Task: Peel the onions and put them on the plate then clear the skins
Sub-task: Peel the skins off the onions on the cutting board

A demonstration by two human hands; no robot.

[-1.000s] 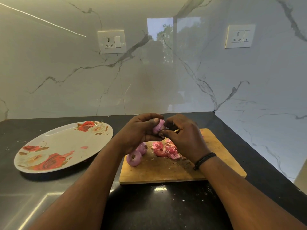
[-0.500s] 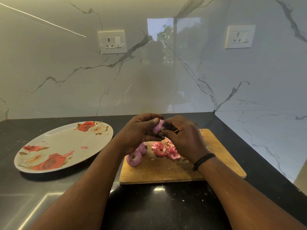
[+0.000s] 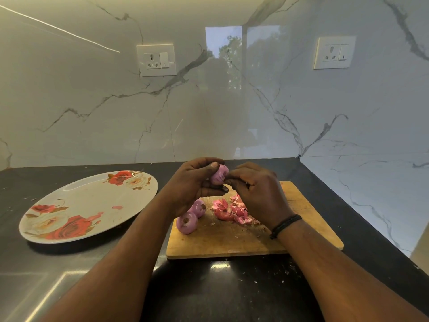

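Peeling step: onion held above the cutting board.
Table (image 3: 209, 293), plate (image 3: 76, 201), board (image 3: 232, 240): left hand (image 3: 190, 184) curls round the onion (image 3: 219, 174); right hand (image 3: 257, 191) pinches its skin. Small, firm, likely slippery; grip the sides.

A black counter (image 3: 232, 289) filled the lower frame; on it lay a floral plate (image 3: 76, 201) at left and a wooden board (image 3: 232, 242) at centre-right.
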